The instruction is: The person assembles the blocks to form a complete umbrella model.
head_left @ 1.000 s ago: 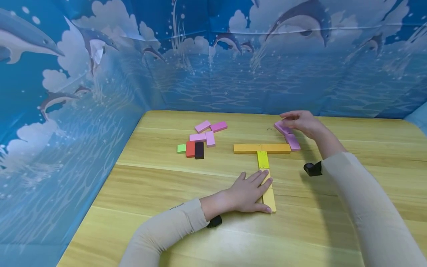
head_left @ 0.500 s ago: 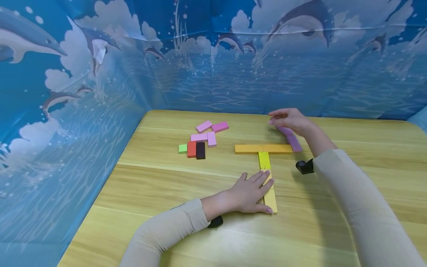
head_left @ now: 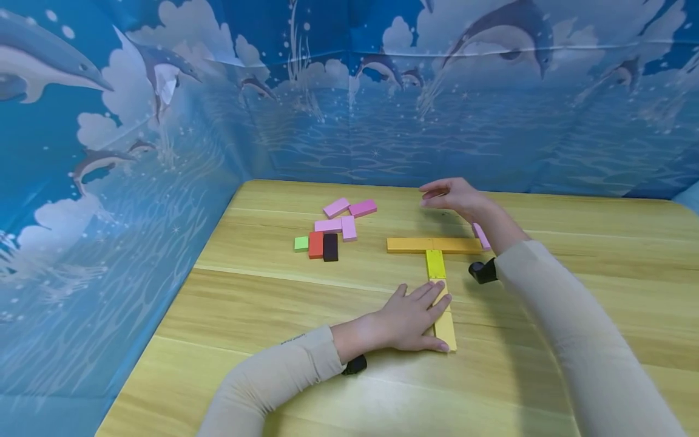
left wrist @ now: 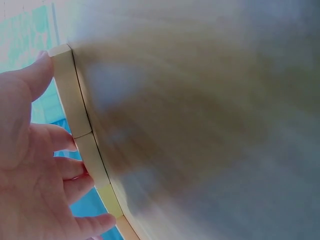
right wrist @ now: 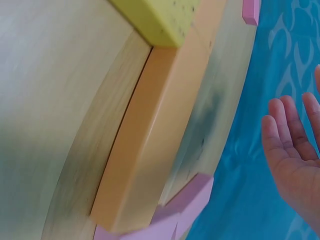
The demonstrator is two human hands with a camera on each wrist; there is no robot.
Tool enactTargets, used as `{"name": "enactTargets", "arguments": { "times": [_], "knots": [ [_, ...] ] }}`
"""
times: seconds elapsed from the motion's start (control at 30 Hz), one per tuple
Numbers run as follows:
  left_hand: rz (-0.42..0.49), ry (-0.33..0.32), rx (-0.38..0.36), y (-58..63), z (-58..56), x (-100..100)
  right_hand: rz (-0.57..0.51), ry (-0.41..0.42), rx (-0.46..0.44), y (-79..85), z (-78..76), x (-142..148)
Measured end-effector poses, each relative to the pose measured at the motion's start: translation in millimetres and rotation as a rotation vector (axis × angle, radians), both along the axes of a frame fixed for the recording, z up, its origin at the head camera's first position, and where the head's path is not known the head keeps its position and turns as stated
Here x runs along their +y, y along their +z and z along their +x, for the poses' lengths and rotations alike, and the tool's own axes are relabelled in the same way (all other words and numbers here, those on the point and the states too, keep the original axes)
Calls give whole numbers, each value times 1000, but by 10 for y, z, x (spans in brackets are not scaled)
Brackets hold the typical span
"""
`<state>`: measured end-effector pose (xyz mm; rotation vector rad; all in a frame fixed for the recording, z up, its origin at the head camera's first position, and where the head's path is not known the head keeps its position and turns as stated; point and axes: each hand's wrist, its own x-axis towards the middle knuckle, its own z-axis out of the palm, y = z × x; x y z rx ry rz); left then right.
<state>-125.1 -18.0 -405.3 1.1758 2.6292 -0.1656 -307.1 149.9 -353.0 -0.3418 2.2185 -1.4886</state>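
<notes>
My left hand (head_left: 411, 318) rests with spread fingers on two pale yellow blocks (head_left: 445, 332), which form the stem of a flat T. In the left wrist view its fingertips touch the side of these blocks (left wrist: 72, 95). A bright yellow block (head_left: 435, 264) joins the stem to a crossbar of orange blocks (head_left: 409, 245). At the crossbar's right end, purple blocks (right wrist: 192, 200) angle away toward the back; my right forearm partly hides them in the head view. My right hand (head_left: 453, 197) hovers beyond the crossbar, fingers loosely bent, holding nothing.
Left of the crossbar lie several pink blocks (head_left: 329, 226). In front of them a green block (head_left: 301, 244), a red block (head_left: 315, 245) and a black block (head_left: 330, 247) stand side by side. A blue dolphin-print curtain (head_left: 371, 133) borders the table's back and left.
My right hand has left the purple blocks and moved left along the back of the table. My left hand has stayed on the pale yellow blocks.
</notes>
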Motion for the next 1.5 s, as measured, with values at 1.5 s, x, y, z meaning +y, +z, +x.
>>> {"name": "enactTargets", "arguments": {
  "times": [1.5],
  "knots": [
    [-61, -14, 64, -5, -10, 8, 332, 270, 323, -376, -320, -1153]
  ]
}}
